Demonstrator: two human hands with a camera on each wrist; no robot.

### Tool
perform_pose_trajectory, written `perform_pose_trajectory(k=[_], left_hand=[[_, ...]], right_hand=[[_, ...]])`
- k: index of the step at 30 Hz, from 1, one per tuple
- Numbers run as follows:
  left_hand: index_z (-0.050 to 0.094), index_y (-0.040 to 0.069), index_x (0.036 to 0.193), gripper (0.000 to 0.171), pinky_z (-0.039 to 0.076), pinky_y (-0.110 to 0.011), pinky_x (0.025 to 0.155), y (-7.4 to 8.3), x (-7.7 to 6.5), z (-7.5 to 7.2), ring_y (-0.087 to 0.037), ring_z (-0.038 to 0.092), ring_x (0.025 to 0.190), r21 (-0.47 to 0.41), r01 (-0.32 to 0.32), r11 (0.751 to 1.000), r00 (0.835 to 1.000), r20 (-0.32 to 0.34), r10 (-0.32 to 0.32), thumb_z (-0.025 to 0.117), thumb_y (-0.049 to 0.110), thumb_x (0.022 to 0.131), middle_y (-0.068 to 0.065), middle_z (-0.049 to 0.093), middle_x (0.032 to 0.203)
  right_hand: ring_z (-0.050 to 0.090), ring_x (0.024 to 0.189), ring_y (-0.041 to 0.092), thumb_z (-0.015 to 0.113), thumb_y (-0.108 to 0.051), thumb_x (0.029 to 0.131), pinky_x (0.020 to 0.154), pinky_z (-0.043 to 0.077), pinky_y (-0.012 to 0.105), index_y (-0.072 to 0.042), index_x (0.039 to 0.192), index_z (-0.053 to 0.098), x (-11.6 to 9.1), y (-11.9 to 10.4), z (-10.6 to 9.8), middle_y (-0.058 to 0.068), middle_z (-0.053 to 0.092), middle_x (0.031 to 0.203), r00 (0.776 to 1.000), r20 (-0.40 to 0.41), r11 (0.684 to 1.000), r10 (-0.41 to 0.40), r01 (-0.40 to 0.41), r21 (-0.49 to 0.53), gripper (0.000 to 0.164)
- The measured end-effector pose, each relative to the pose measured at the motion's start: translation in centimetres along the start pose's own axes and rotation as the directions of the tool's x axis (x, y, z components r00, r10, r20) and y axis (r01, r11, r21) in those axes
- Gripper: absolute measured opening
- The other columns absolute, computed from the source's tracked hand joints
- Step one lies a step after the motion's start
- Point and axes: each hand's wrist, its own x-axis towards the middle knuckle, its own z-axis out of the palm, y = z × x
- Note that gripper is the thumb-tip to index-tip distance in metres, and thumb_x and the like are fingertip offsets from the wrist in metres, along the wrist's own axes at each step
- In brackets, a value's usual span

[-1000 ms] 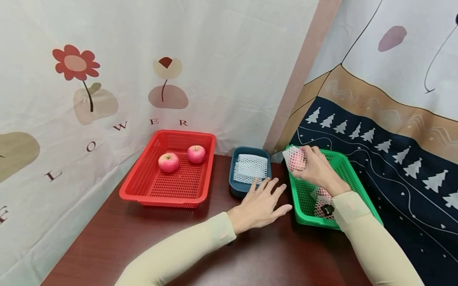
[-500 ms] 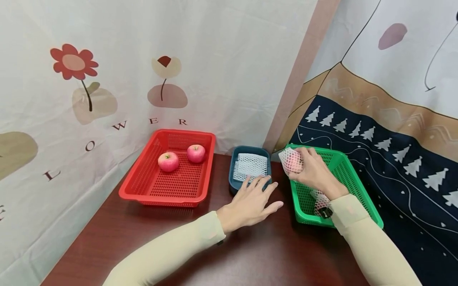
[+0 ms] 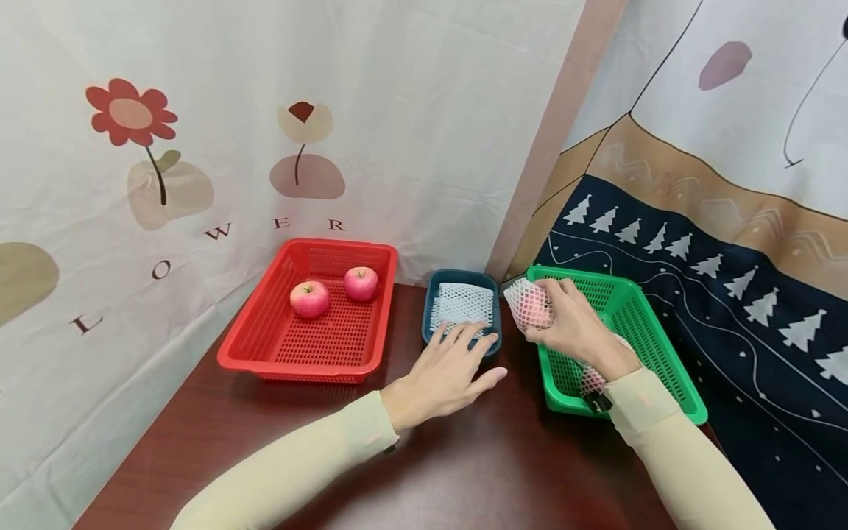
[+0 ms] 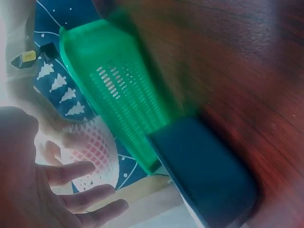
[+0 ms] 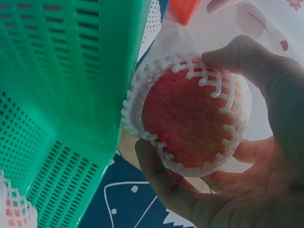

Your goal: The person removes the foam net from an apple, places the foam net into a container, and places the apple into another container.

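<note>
My right hand grips an apple wrapped in a white foam net sleeve. It holds the fruit above the left rim of the green basket. In the right wrist view, the red skin shows through the net's wide opening. My left hand is spread with straight fingers, its fingertips over the near edge of the small dark blue container. Folded white foam nets lie in that container. Another netted apple sits in the green basket, partly hidden by my right wrist.
A red basket stands at the left with two bare apples in it. The brown table carries all the containers. A patterned cloth hangs close behind them, and a dark blue printed cloth borders the right side.
My right hand has carried the netted apple a little to the left, toward the green basket's outer side. My left hand has drifted left and stays spread.
</note>
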Motion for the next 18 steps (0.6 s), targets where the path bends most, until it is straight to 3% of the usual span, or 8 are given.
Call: perform_pose_trajectory(k=[5, 18], left_hand=[[0.057, 0.023, 0.172, 0.072, 0.040, -0.067, 0.140, -0.7, -0.6, -0.4, -0.031, 0.053, 0.164, -0.006, 0.006, 1.000, 1.000, 0.002, -0.006, 0.051, 0.069, 0.117, -0.008, 0.054, 0.179], [0.058, 0.020, 0.170, 0.070, 0.039, -0.073, 0.138, -2.5, -2.3, -1.1, -0.036, 0.054, 0.163, -0.025, 0.028, 0.999, 0.999, -0.029, -0.029, 0.055, 0.066, 0.117, -0.012, 0.055, 0.177]], right_hand=[[0.060, 0.139, 0.051, 0.089, -0.029, 0.094, 0.119, 0.055, 0.075, -0.005, 0.169, 0.050, -0.5, -0.7, 0.4, 0.032, 0.053, 0.161, 1.000, 0.007, 1.000, -0.011, 0.010, 0.011, 0.088], [0.063, 0.129, 0.046, 0.093, -0.029, 0.092, 0.108, 0.062, 0.069, -0.006, 0.166, 0.054, -1.9, -2.3, 1.4, 0.029, 0.056, 0.154, 0.998, 0.032, 0.997, -0.062, 0.061, 0.042, 0.087]])
